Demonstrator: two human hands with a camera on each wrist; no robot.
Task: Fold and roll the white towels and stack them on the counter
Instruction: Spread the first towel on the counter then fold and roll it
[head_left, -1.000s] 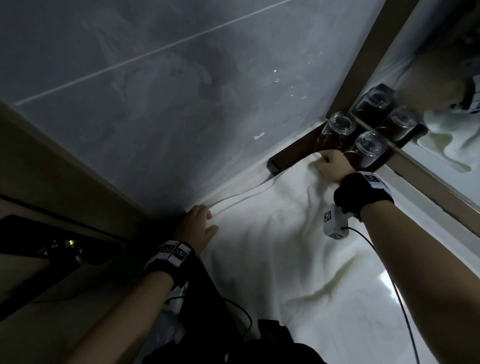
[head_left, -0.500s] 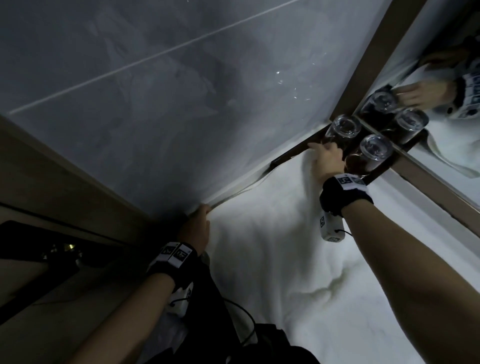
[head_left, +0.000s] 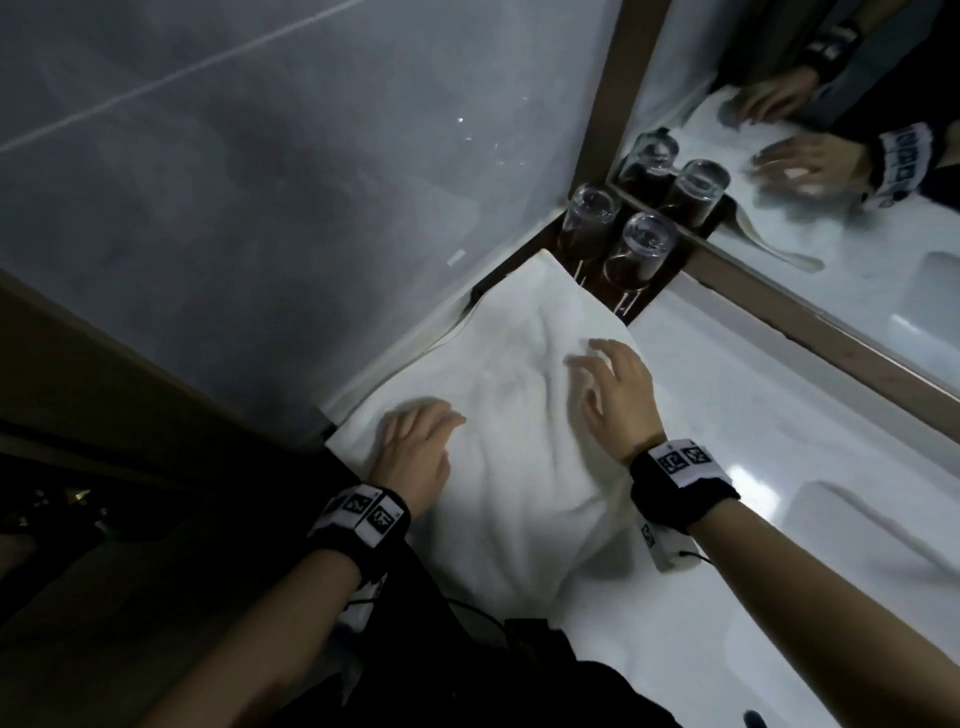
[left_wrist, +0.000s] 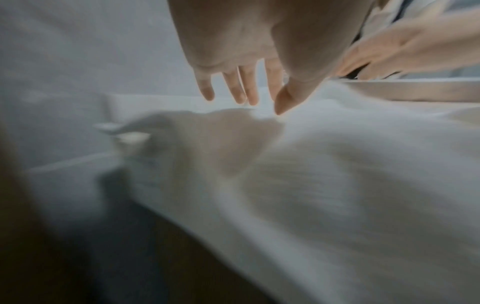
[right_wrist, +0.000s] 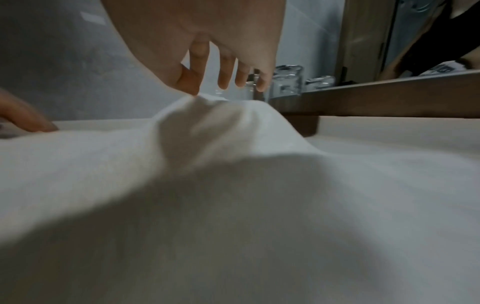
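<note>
A white towel (head_left: 519, 415) lies spread and wrinkled on the white counter (head_left: 779, 467), its far corner reaching the dark tray in the corner. My left hand (head_left: 415, 447) lies flat on the towel's left part, near the wall edge. My right hand (head_left: 613, 389) hovers with spread fingers over the towel's right edge. In the left wrist view the left hand (left_wrist: 244, 90) has straight fingers just above the towel (left_wrist: 337, 185). In the right wrist view the right hand (right_wrist: 221, 78) hangs open over a raised fold of the towel (right_wrist: 221, 154), thumb tip touching it.
A dark tray (head_left: 644, 296) with two upturned glasses (head_left: 639, 244) stands in the corner by the mirror (head_left: 831, 156). A grey tiled wall (head_left: 260, 182) runs along the left. A sink basin (head_left: 883, 530) is sunk into the counter at the right.
Both hands let go of the towel's far edge and drew back toward me; they now lie open over the middle of the towel. The towel lies folded with its far corner by the tray.
</note>
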